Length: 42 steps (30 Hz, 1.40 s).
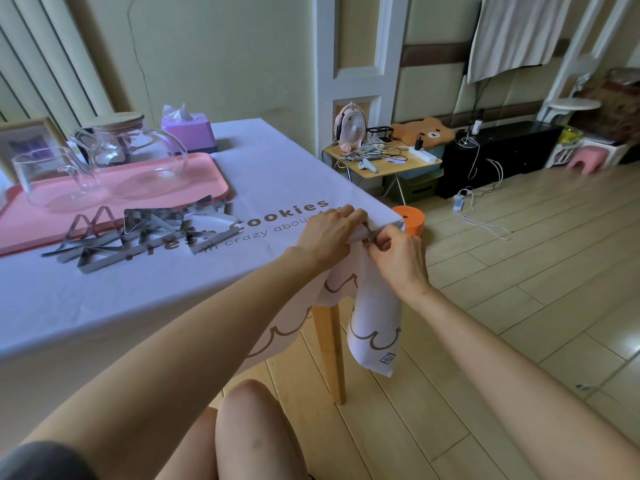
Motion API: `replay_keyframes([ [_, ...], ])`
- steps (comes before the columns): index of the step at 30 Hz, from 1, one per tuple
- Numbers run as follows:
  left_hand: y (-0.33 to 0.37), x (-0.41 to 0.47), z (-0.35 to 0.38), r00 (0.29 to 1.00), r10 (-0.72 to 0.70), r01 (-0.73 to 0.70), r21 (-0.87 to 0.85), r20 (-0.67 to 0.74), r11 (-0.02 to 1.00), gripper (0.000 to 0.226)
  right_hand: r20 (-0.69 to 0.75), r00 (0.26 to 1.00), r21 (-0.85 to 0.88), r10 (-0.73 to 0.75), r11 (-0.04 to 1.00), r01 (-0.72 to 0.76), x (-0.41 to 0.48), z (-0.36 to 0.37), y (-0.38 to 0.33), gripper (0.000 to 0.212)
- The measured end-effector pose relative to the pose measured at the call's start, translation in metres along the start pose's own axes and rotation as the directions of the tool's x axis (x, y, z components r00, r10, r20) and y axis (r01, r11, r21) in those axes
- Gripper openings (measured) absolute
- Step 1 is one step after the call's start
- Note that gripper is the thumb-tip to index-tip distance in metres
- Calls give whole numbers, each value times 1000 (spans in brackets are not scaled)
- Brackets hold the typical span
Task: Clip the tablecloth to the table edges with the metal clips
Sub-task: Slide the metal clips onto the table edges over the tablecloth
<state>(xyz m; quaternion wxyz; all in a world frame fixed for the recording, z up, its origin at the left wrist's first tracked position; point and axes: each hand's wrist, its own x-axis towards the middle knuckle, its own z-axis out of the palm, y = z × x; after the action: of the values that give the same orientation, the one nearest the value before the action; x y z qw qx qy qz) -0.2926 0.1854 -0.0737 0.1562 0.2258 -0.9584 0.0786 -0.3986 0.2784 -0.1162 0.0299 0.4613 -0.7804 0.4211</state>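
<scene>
A pale lilac tablecloth with brown lettering covers the table, and its corner flap hangs down by the wooden leg at the near right corner. My left hand lies flat on the cloth at that corner, pressing it against the table edge. My right hand pinches the gathered cloth just below the edge, fingers closed; a small bit of metal shows between the two hands, too hidden to tell whether it is a clip. Several loose metal clips lie in a heap on the cloth to the left.
A pink tray holds a glass teapot and a glass jug. A purple tissue box stands behind. An orange stool sits past the corner. A low side table with a fan and cables stands farther back.
</scene>
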Motion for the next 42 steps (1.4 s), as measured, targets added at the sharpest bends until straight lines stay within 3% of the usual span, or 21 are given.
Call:
replay_keyframes([
  [11, 8, -2, -2, 999, 11, -6, 112, -43, 994, 27, 11, 1000, 84, 0, 996, 0, -10, 8, -3, 12],
  [20, 10, -3, -2, 1000, -12, 17, 158, -29, 987, 29, 9, 1000, 137, -1, 991, 0, -1, 11, 6, 10],
  [27, 10, -1, -4, 1000, -21, 22, 162, -13, 987, 28, 168, 978, 468, 125, 863, -191, -6, 7, 9, 14],
  [33, 9, -2, -2, 1000, -14, 16, 161, -16, 987, 30, 81, 996, 251, 22, 967, -42, -11, 14, 13, 13],
  [42, 8, -7, 0, 999, -46, 50, 167, -28, 985, 23, 217, 976, 233, -20, 972, -32, -8, 15, -5, 18],
])
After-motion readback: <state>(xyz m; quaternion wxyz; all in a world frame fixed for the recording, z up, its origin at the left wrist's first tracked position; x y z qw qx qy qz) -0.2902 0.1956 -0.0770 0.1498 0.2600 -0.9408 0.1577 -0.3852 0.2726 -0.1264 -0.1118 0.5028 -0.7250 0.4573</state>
